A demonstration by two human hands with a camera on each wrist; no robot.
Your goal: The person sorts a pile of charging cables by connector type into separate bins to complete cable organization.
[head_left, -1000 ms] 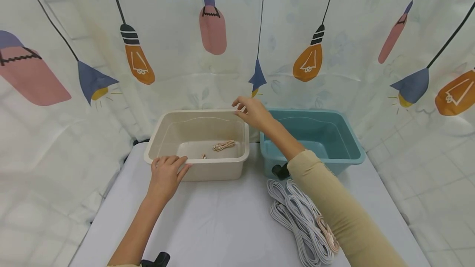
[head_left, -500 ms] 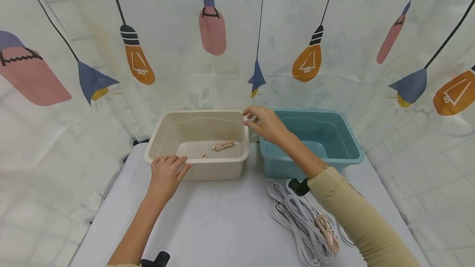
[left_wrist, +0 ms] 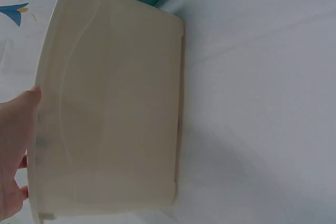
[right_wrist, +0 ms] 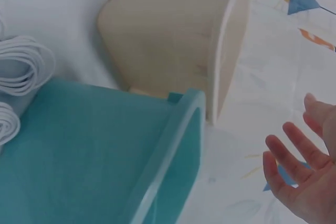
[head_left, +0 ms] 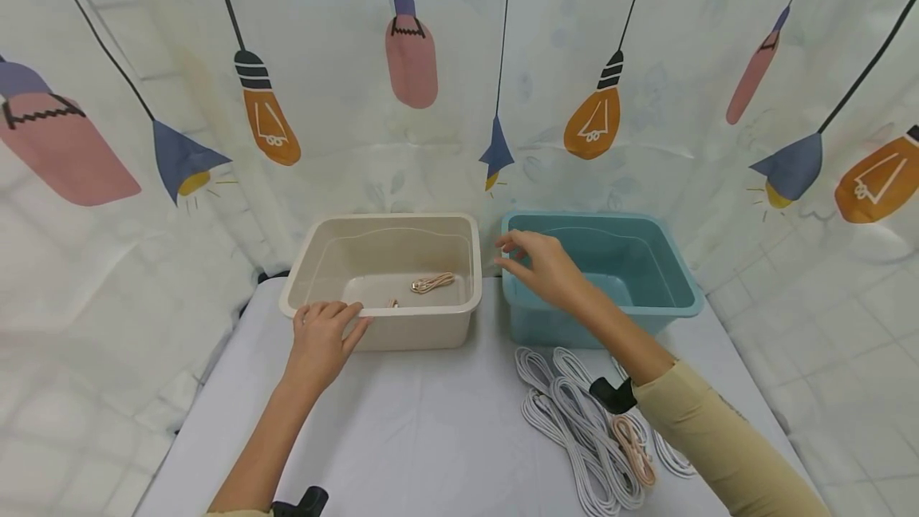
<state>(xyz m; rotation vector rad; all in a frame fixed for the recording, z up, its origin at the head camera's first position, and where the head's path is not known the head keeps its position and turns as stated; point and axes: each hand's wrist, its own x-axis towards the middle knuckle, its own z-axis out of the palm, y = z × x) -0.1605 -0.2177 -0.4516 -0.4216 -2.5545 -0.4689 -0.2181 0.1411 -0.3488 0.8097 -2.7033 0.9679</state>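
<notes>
My left hand point(head_left: 321, 343) rests on the front rim of a beige plastic bin point(head_left: 402, 331), its fingertips at the edge. In the left wrist view, the thumb point(left_wrist: 34, 95) touches that rim from outside. Inside the bin lie a small pale-pink coiled cable point(head_left: 433, 283) and a tiny similar-coloured piece point(head_left: 394, 303) near the front wall. My right hand point(head_left: 543, 266), empty and with loosely bent fingers, hovers over the left side of a teal bin point(head_left: 574, 327). The right wrist view shows its fingers point(right_wrist: 286, 150) spread apart, beyond the teal rim.
Several bundled white cables point(head_left: 581, 437) lie on the white-covered table point(head_left: 424, 437) in front of the teal bin, partly under the right forearm. Among them is a pale-pink coiled cable point(head_left: 632, 449). A curtain point(head_left: 445, 158) printed with lamps hangs behind both bins.
My right hand has moved rightward and down from the beige bin's back right corner to the teal bin's left side. The left hand has stayed on the beige rim.
</notes>
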